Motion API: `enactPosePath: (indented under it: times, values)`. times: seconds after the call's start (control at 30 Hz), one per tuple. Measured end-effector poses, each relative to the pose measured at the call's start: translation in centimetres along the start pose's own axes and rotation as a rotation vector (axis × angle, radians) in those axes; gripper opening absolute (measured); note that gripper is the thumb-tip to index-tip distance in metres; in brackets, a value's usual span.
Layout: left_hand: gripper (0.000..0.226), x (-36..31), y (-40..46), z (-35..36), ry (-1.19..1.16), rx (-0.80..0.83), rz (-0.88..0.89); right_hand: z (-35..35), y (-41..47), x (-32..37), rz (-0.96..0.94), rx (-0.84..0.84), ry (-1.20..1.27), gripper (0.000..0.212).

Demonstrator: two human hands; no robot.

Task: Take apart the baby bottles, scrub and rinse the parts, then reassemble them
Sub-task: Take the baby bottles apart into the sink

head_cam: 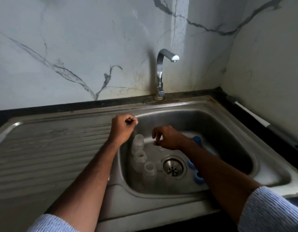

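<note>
Three clear baby bottle bodies stand upright without tops along the left side of the steel sink basin (228, 131): the far bottle (138, 142), the middle bottle (140, 159) and the near bottle (150, 170). Blue collar rings lie on the basin's right side, partly hidden by my right forearm: one ring (197, 140) far, another ring (191, 163) by the drain, a third ring (198, 177) nearest. A small clear part (161, 149) lies under my right hand (166, 137), whose fingers hang loosely curled above it. My left hand (124, 126) is curled into a fist over the basin's left rim, with nothing visible in it.
The chrome tap (161, 72) stands behind the basin with no water running. The drain (173, 167) sits in the basin floor. A ribbed drainboard (52, 148) spreads to the left. A white-and-grey handled tool (252, 114) lies on the dark counter at right, by the marble wall.
</note>
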State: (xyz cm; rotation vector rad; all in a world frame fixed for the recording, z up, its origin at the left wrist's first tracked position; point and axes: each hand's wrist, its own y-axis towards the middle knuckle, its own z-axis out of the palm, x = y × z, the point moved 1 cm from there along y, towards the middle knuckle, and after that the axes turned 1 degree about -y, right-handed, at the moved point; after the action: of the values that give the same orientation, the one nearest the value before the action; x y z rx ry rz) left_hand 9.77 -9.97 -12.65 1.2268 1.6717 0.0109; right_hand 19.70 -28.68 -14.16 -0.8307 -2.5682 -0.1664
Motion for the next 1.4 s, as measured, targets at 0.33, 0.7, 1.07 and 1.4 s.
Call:
enactPosePath:
  times: [0.33, 0.7, 1.07, 1.4]
  values:
    - [0.013, 0.1, 0.7, 0.5, -0.027, 0.003, 0.013, 4.2, 5.3, 2.9, -0.02, 0.022, -0.096, 0.018]
    - [0.01, -1.0, 1.2, 1.6, -0.047, -0.057, 0.156, -2.9, 1.7, -0.6, 0.056, -0.465, 0.506, 0.009]
    - [0.073, -8.0, 8.9, 6.4, 0.796, 0.38, 0.633, -4.6, -0.5, -4.4, 0.162, -0.518, 1.015, 0.033]
    - [0.062, -9.4, 12.0, 7.0, 1.036, 0.396, 0.59, -4.3, 0.5, -4.7, 0.168, -0.483, 1.063, 0.03]
